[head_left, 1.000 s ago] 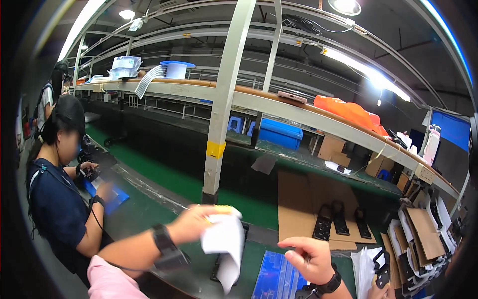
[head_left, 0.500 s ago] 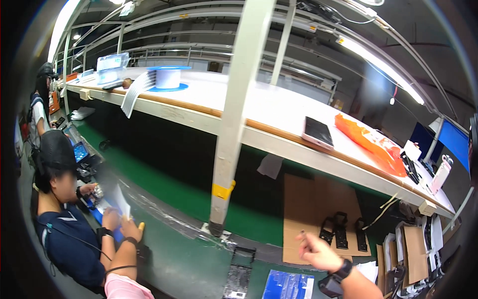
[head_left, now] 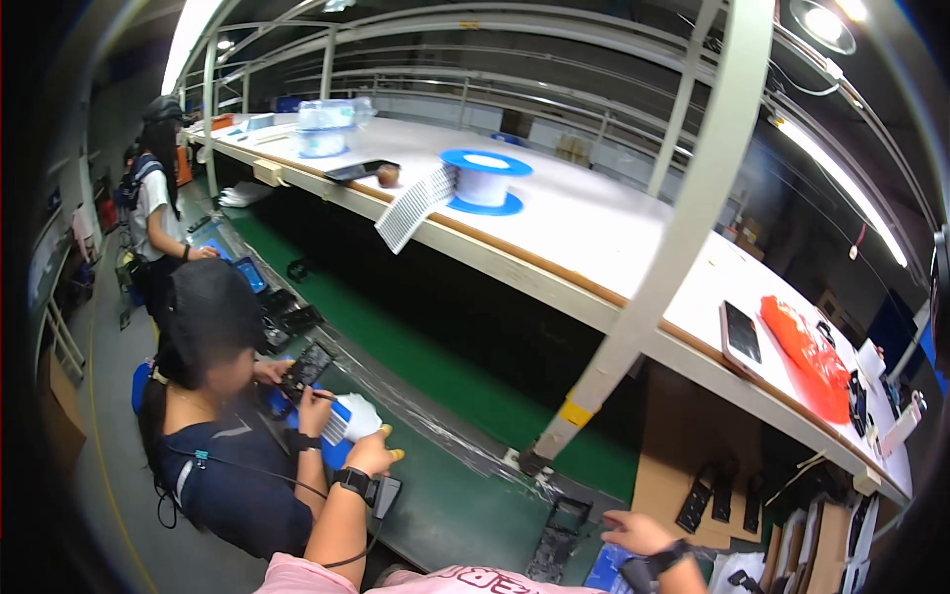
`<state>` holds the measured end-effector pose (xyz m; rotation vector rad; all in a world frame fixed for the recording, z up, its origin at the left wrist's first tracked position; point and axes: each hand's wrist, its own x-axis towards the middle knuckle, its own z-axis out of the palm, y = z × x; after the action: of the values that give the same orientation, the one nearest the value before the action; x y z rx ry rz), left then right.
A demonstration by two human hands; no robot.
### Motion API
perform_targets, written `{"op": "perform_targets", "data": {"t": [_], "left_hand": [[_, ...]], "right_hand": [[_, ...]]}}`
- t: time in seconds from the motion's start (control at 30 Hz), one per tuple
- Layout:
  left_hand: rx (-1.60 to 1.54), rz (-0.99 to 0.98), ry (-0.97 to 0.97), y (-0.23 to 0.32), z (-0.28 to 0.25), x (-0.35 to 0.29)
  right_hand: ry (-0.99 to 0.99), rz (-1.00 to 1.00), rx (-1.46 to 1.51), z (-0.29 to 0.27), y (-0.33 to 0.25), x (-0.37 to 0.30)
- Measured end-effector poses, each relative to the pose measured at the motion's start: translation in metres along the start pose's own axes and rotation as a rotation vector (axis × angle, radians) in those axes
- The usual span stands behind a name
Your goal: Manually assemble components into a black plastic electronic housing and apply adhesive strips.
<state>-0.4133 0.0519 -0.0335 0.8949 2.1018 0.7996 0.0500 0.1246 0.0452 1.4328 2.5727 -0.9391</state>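
My left hand (head_left: 371, 452) reaches out to the left over the green belt (head_left: 445, 500) and is shut on a white folded sheet (head_left: 358, 416). A yellow tip (head_left: 396, 455) shows at its fingers. A black watch (head_left: 353, 482) sits on that wrist. The sheet is right beside the hand of a seated co-worker (head_left: 213, 396), who holds a black device (head_left: 309, 366). My right hand (head_left: 635, 530) lies low at the bottom edge, fingers spread, next to a black frame part (head_left: 556, 540). It holds nothing.
A white post (head_left: 673, 257) rises from the belt to a long white shelf (head_left: 594, 228). The shelf carries a blue-and-white reel (head_left: 485, 178), a phone (head_left: 742, 332) and an orange bag (head_left: 809, 346). Cardboard (head_left: 683, 475) with black parts stands at right. A second person (head_left: 158, 198) works farther left.
The view has swung left and up. My left hand has carried the white sheet leftward, to the seated co-worker. My right hand has sunk toward the bottom edge.
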Motion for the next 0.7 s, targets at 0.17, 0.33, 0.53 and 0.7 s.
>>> {"op": "perform_targets", "data": {"t": [0.17,0.33,0.53,0.7], "left_hand": [[-0.113,0.745,0.627,0.128,-0.125,-0.006],[0.026,0.942,1.042,0.208,-0.206,0.066],[0.175,0.804,1.103,0.261,-0.171,0.109],[0.095,0.697,0.968,0.286,-0.180,0.116]], "right_hand": [[0.185,-0.440,-0.219,-0.157,-0.209,-0.037],[0.322,-0.807,-0.643,-0.197,-0.339,0.023],[0.918,-0.651,-0.767,-0.223,-0.396,0.243],[0.883,-0.510,-0.724,-0.222,-0.384,0.333]]}}
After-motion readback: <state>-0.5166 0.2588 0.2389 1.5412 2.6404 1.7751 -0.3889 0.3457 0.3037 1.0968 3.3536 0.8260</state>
